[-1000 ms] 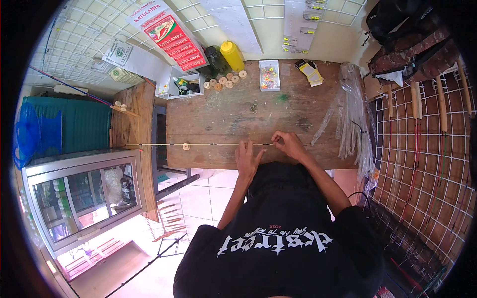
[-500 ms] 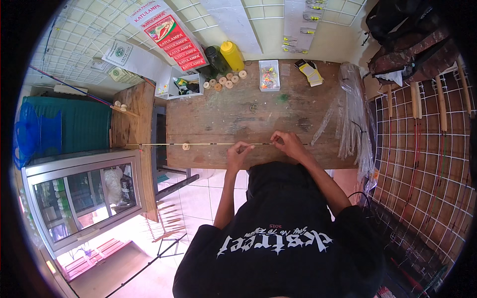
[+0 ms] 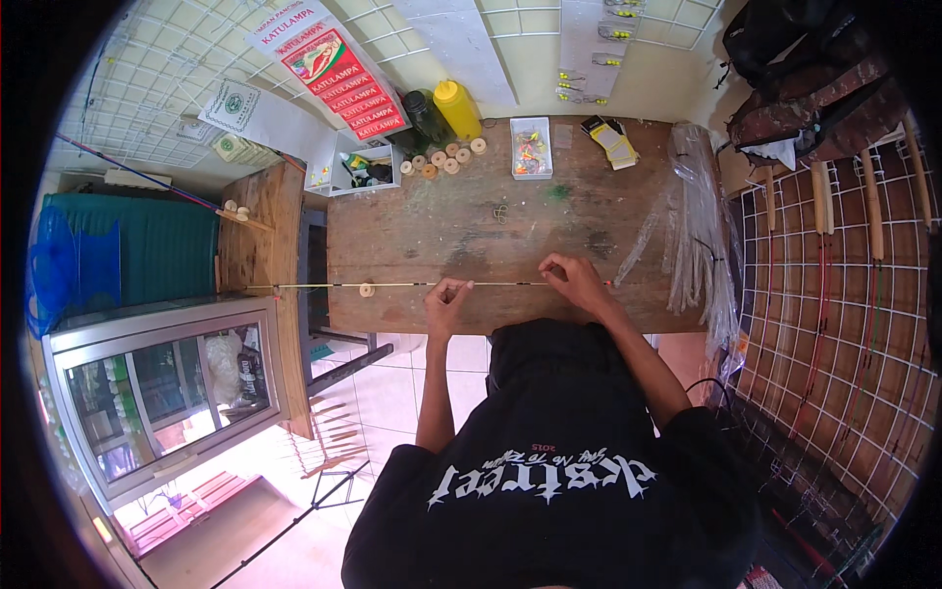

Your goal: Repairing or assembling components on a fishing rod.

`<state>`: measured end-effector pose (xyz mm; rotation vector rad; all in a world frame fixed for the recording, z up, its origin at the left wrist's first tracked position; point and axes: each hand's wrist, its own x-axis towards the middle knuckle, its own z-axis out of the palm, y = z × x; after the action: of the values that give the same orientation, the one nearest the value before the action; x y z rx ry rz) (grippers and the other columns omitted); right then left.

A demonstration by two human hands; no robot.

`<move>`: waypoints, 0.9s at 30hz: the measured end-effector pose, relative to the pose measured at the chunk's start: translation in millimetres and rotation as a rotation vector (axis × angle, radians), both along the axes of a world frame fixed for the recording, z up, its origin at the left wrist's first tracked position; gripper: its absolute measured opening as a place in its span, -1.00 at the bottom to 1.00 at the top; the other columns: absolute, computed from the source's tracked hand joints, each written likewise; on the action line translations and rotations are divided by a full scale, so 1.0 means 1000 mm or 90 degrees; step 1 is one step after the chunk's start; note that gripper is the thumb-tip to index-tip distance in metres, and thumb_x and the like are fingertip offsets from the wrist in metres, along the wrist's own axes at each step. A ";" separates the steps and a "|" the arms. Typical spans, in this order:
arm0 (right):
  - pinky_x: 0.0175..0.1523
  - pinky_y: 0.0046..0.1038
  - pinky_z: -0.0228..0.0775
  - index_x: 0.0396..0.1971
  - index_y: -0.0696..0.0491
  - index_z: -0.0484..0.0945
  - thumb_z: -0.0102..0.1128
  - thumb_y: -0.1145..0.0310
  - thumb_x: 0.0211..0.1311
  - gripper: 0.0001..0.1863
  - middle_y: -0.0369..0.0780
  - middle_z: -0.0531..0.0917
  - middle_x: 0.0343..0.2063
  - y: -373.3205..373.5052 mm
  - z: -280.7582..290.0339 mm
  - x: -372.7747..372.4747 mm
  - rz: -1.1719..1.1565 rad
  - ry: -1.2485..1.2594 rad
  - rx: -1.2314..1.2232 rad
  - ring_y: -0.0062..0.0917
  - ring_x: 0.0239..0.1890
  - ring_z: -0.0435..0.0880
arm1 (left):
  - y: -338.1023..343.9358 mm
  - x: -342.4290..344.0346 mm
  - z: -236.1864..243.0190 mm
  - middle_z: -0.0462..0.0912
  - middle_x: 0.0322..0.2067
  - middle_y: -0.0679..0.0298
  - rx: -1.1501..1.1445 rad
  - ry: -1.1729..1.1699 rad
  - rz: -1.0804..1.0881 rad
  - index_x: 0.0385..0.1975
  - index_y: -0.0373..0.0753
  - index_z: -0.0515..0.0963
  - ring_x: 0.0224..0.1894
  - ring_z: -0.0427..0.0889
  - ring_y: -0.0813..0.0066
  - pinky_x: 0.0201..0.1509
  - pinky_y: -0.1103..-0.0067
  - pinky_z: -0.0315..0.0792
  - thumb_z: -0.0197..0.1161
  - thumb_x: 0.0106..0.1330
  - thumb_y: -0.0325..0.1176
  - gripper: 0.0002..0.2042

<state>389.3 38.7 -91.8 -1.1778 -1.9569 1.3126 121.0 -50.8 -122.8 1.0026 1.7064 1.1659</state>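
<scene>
A long thin rod (image 3: 392, 286) lies across the near part of the wooden table (image 3: 461, 226), its tip reaching out past the left edge. A small pale ring (image 3: 366, 290) sits on the rod left of my hands. My left hand (image 3: 446, 298) pinches the rod near the table's front edge. My right hand (image 3: 572, 279) holds the rod further to the right, fingers closed around it.
At the table's back stand a yellow bottle (image 3: 458, 107), a dark bottle (image 3: 424, 116), several round wooden discs (image 3: 442, 157), a clear box of small parts (image 3: 531, 147) and a white tray (image 3: 356, 167). Clear plastic sleeves (image 3: 692, 236) lie at the right. A glass cabinet (image 3: 167, 383) stands left.
My left hand has slid left along the rod, from close by the right hand to further away. The right hand has stayed in place.
</scene>
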 end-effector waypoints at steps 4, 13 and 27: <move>-0.24 -0.41 0.43 -0.31 0.13 0.55 0.17 0.43 0.14 -0.87 -0.11 0.65 -0.43 0.011 -0.005 0.016 -0.068 0.009 -0.023 -0.38 -0.38 0.65 | 0.001 0.000 0.005 0.49 -0.64 0.53 -0.006 -0.006 0.001 -0.47 -0.28 0.58 -0.59 0.30 0.87 -0.55 0.78 0.17 0.36 0.17 -0.35 -0.86; -0.39 -0.62 0.35 -0.27 0.10 0.60 0.15 0.39 0.22 -0.85 -0.33 0.66 -0.46 0.023 -0.054 0.098 -0.406 0.125 -0.050 -0.72 -0.50 0.51 | 0.005 0.000 0.010 0.48 -0.60 0.55 -0.043 0.051 0.006 -0.45 -0.26 0.57 -0.57 0.31 0.87 -0.50 0.79 0.18 0.33 0.20 -0.38 -0.89; -0.44 -0.66 0.33 -0.20 0.07 0.62 0.19 0.21 0.23 -0.73 -0.35 0.64 -0.48 -0.011 -0.049 0.100 -0.335 0.152 -0.298 -0.74 -0.53 0.50 | 0.011 -0.003 0.020 0.50 -0.59 0.52 -0.060 0.051 0.011 -0.44 -0.27 0.58 -0.56 0.33 0.85 -0.48 0.79 0.20 0.34 0.20 -0.34 -0.86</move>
<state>489.4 28.2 -140.4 -1.5312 -1.0892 1.5595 118.5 -40.2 -103.1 0.9901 1.8185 1.0577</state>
